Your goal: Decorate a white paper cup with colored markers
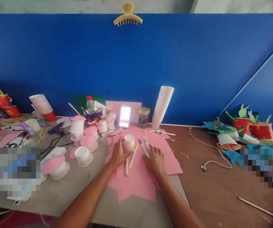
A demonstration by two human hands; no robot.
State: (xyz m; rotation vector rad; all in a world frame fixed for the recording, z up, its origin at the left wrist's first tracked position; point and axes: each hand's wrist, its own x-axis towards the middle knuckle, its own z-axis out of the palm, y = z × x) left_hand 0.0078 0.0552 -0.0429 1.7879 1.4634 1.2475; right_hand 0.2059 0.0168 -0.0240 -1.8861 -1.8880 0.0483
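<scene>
My left hand (118, 153) grips the side of a white paper cup (129, 143) that stands on a large sheet of pink paper (136, 182). My right hand (155, 161) rests on the same sheet, fingers apart, holding nothing. Its fingertips lie just beside a blue-capped marker (144, 148) and a green-capped marker (146, 145). Between my hands and below the cup lie a yellow-capped marker (133, 157) and a white marker (126, 167).
Left of the sheet stand pink-topped paper-cup mushrooms (87, 142), with a blue glue gun (56, 129) behind. A tall stack of white cups (162, 107) and a glass jar (144, 117) stand at the back. Decorated red cups (261, 130) and a white cable (210, 148) lie right.
</scene>
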